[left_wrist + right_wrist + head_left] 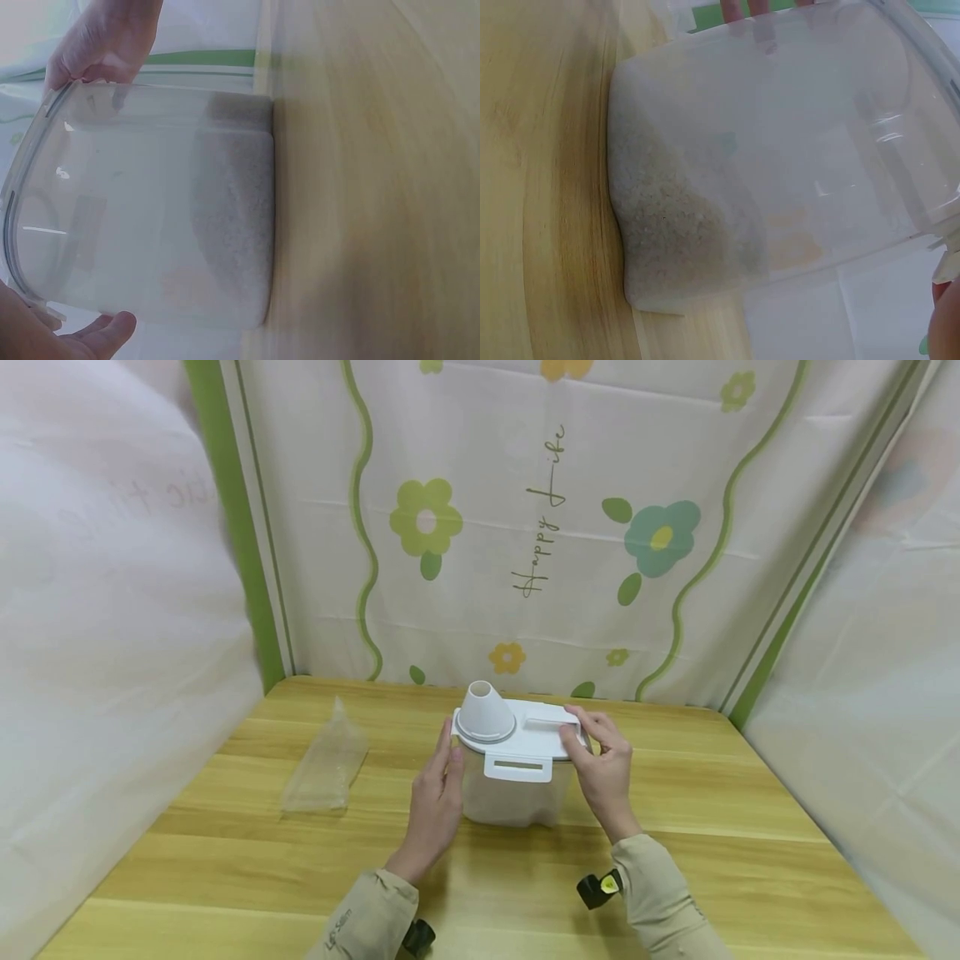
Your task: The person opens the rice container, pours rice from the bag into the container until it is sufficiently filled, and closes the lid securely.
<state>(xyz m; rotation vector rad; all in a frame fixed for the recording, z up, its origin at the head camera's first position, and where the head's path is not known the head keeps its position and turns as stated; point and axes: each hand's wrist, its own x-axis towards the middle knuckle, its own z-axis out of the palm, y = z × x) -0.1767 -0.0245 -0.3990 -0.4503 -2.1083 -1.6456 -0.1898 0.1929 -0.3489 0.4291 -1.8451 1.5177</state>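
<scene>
Container [513,802], clear plastic, white conical cap [486,717]

The surface [720,802] offers passage right of the right hand [606,768] and between left hand [435,797] and bag [327,768]; the curtain [472,610] bars the rear; room behind the container [517,802], mostly hidden, seems narrow.

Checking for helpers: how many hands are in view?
2: the left hand at the left side of the container, the right hand at the right end of its lid.
</scene>
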